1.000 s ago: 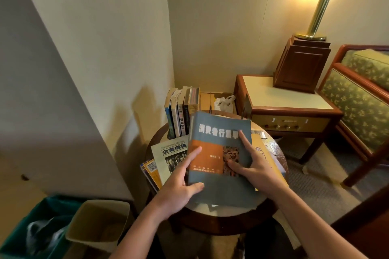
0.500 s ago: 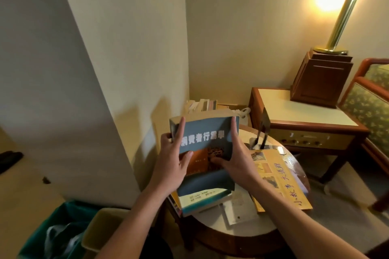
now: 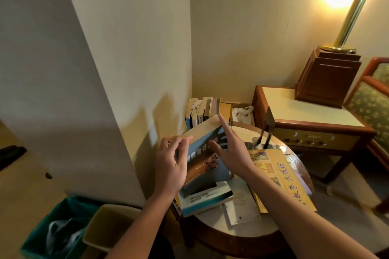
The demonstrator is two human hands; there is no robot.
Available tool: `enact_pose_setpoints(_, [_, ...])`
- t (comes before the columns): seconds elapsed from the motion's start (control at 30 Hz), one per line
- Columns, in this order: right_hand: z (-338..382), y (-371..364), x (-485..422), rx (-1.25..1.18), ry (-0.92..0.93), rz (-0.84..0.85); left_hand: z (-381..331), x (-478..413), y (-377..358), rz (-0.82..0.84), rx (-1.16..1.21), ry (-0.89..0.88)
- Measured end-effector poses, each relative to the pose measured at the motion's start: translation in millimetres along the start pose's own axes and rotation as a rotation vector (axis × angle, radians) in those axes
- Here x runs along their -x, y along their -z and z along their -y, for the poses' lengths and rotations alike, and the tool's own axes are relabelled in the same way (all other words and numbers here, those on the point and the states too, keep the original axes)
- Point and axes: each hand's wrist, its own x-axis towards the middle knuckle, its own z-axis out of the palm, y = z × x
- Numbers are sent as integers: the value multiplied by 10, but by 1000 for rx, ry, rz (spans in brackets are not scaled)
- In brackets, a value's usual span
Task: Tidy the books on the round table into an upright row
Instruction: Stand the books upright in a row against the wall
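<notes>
A blue and orange book point(image 3: 205, 166) stands tilted on its lower edge on top of a flat pile of books point(image 3: 207, 198) at the left of the round table point(image 3: 237, 237). My left hand point(image 3: 170, 166) grips its left edge. My right hand point(image 3: 231, 149) presses flat on its cover with fingers spread. Behind it, an upright row of books point(image 3: 203, 109) leans by the wall corner. A large yellow book point(image 3: 277, 176) lies flat on the right of the table, under my right forearm.
A black metal bookend point(image 3: 266, 130) stands at the table's back. Papers point(image 3: 240, 208) lie flat in the middle. A wooden side table point(image 3: 311, 115) with a lamp base is at right. A beige bin point(image 3: 109, 227) and a green bin point(image 3: 63, 223) sit on the floor at left.
The blue and orange book went from lying flat in both hands to standing tilted on the pile, closer to the upright row. My left hand slid to its left edge.
</notes>
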Motion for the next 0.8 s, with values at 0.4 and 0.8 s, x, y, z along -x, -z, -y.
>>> enact_pose_setpoints(0.4, [327,-197,231,-213,-261,-26,-134,118,-1,150,267,245])
enact_pose_setpoints(0.8, [207,75,511,-494,-347,-63,-426,582,-333,468,532,342])
